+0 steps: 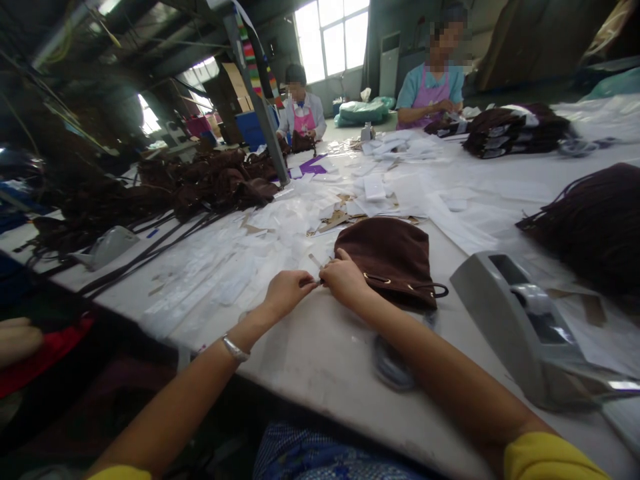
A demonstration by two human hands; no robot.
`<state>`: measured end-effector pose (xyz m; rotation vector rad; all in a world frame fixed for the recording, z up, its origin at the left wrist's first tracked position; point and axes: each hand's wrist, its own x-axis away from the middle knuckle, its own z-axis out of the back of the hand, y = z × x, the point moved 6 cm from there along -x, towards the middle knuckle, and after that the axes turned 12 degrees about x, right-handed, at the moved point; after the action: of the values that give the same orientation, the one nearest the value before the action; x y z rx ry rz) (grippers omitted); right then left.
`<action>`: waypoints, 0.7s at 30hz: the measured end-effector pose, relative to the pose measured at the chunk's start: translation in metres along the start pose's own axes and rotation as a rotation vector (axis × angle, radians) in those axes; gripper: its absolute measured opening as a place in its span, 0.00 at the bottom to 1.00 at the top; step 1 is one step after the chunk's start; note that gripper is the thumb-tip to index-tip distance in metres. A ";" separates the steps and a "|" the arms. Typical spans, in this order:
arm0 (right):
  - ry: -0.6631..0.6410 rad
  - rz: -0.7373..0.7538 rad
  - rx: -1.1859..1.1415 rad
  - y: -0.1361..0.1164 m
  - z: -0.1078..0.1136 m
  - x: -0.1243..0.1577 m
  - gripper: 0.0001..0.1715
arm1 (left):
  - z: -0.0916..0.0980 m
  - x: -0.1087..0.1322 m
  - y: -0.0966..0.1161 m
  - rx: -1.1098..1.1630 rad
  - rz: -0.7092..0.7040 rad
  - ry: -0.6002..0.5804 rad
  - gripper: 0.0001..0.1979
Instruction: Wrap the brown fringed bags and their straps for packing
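just left of the near corner of the brown bag (387,248), the left hand (290,292) and the right hand (346,279) meet with fingertips nearly touching. both hands are closed into a pinch on a small piece (319,283), too small to make out; the right one overlaps the bag's left edge, and a thin pale strip (315,261) sticks out beside its fingers. the bag lies flat on the worktop (295,373), its gold-toned eyelets (384,279) along the side nearest the person and a dark loop (441,290) jutting out at its right corner. a bracelet (235,349) circles the left wrist. to the right of the bag stands a grey tape dispenser (487,313), and farther right a dark brown bundle (590,227). in front of the bag, a blurred round thing (393,365) shows partly beside the right forearm. behind the bag are scattered paper scraps (337,217); to its left, clear plastic pieces (225,257) cover the surface, with a heap of brown goods (220,177) beyond them. well behind the bag, a person in a pink apron (304,123) and another in a lilac apron (431,92) are at the far side
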<state>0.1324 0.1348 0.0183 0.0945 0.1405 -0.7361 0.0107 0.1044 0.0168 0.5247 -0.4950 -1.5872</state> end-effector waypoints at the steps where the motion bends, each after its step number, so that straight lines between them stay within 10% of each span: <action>1: -0.003 0.007 -0.015 0.001 -0.003 -0.002 0.10 | -0.002 -0.001 0.000 0.029 -0.002 0.007 0.13; 9: 0.022 0.059 -0.204 0.011 -0.019 -0.006 0.26 | -0.013 -0.012 -0.019 0.283 0.046 0.105 0.22; 14: 0.100 0.009 -0.284 0.016 -0.017 -0.006 0.07 | 0.006 -0.003 -0.033 0.392 0.065 -0.036 0.29; 21: 0.120 -0.021 -0.263 0.015 -0.019 -0.007 0.07 | 0.043 0.054 -0.064 0.320 0.212 -0.368 0.24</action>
<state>0.1356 0.1531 0.0012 -0.1137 0.3511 -0.7268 -0.0696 0.0562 0.0107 0.4022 -1.0610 -1.4098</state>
